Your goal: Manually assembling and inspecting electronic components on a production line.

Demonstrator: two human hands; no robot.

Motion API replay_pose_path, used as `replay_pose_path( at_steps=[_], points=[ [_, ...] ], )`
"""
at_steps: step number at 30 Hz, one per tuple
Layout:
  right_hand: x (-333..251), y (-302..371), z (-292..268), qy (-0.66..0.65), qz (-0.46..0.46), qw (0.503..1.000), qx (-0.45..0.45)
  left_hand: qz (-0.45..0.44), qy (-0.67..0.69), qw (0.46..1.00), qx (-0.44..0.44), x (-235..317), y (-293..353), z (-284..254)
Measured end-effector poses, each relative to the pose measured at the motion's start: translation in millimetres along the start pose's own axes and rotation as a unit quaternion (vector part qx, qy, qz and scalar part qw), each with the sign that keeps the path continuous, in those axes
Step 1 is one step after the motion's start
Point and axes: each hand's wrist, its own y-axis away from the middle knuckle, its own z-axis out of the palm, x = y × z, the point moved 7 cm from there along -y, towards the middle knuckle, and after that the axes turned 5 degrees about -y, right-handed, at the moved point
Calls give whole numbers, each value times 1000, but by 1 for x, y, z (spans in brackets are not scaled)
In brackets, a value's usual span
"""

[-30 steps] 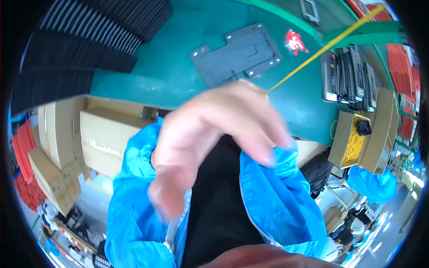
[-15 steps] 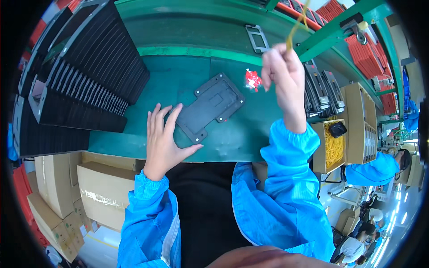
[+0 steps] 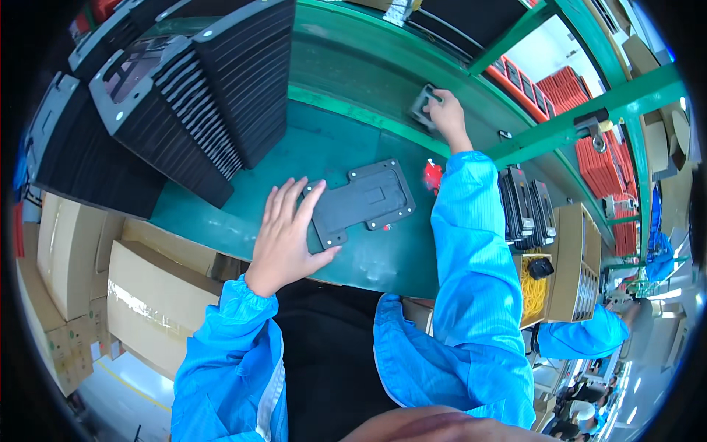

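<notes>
A black plate-like fixture [image 3: 362, 205] with a recessed middle and small round metal dots lies on the green bench. My left hand [image 3: 286, 234] is at its left end, fingers stretched and thumb apart, the fingertips at the edge. My right hand [image 3: 448, 118] reaches far forward over the green bench rail, fingers closed on the edge of a grey rectangular frame [image 3: 422, 107] with openings. Part of that frame is covered by the fingers. Beside my right sleeve sits a small heap of red and white bits [image 3: 432, 175].
Tall stacks of black slotted trays [image 3: 247, 81] stand at the left. Black framed parts [image 3: 526, 206] lean at the right, beside a carton of yellow bands [image 3: 533, 295]. A green metal post [image 3: 582, 121] crosses the far right. Cardboard boxes [image 3: 158, 309] stand below left.
My right hand has moved forward from above the red bits to the grey frame and closed on it. The yellow band it held no longer shows. The whole view has shifted.
</notes>
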Motion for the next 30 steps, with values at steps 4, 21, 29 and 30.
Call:
replay_pose_path(
  at_steps=[4,21,29,30],
  points=[
    [-34,-16,23,172,-87,981,34,5,3,1000,4,-2,0,-3],
    [-99,142,2,-13,-137,987,-88,-15,55,998,21,-13,4,-3],
    [-135,252,12,130,-198,970,-52,-9,65,998,12,-14,-2,2],
    [-143,253,15,148,-215,964,-51,-11,76,997,18,-15,-2,-1]
  ],
)
